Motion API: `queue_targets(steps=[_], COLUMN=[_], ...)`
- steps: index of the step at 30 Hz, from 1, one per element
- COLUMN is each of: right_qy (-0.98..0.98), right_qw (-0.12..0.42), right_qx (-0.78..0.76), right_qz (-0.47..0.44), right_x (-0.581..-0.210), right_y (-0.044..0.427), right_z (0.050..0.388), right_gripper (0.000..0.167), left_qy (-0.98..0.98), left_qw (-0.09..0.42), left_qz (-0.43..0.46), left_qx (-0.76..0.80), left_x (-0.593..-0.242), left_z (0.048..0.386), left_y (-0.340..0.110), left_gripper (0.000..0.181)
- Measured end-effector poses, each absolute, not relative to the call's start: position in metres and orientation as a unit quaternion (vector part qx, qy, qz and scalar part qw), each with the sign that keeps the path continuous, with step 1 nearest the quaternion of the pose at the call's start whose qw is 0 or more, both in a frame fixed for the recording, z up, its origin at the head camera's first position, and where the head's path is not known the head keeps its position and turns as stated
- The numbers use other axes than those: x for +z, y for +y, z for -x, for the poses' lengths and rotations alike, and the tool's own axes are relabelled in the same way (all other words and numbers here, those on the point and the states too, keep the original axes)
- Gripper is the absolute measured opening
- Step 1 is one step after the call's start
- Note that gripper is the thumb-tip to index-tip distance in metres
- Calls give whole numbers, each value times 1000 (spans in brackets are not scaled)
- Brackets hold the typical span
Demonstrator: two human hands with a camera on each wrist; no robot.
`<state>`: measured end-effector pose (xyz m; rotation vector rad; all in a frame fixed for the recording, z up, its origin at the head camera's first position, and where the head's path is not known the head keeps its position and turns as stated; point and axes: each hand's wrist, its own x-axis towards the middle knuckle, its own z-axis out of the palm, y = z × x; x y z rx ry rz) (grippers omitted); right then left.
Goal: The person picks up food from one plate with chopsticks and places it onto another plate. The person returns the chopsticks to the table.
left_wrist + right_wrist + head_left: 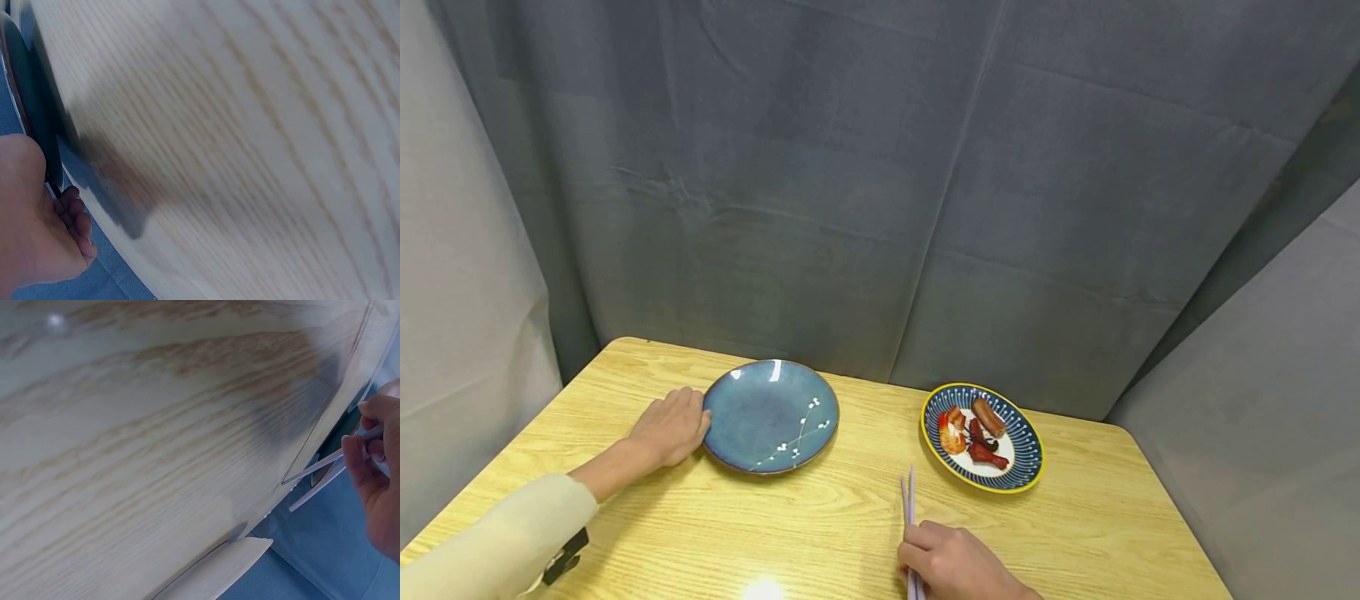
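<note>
At the left of the table in the head view, my left hand (pixel 672 427) grips the left rim of a large blue plate (pixel 760 425) with a white blossom branch on it. In the left wrist view the fingers (pixel 75 215) curl at the rim of the plate (pixel 34 100). My right hand (pixel 955 560) holds a pair of pale purple chopsticks (pixel 909 500) near the front edge of the view. Their tips are slightly apart and pinch nothing. In the right wrist view the chopsticks (pixel 319 472) project from between thumb and fingers.
To the right stands a smaller patterned plate (pixel 1030 454) with a yellow rim. On it lie a sausage (pixel 988 417), a dark red drumstick-shaped piece (pixel 988 456) and other food pieces. A grey curtain (pixel 850 183) hangs behind the wooden table (pixel 842 533).
</note>
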<state>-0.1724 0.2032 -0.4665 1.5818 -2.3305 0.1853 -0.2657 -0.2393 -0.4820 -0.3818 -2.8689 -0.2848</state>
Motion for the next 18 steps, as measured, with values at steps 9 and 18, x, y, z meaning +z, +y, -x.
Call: queue_targets(steps=[9, 18], right_qy=[-813, -822], right_qw=[104, 103], right_qx=[27, -19], right_qz=[-572, -560], right_x=[-468, -470], right_y=[200, 195], right_z=[169, 164], right_gripper=[11, 12], left_qy=[-981, -981], left_qw=[112, 113], left_qz=[128, 127], left_qx=[-93, -94], left_x=[-482, -483], left_z=[266, 267], left_y=[-239, -240], left_gripper=[20, 21])
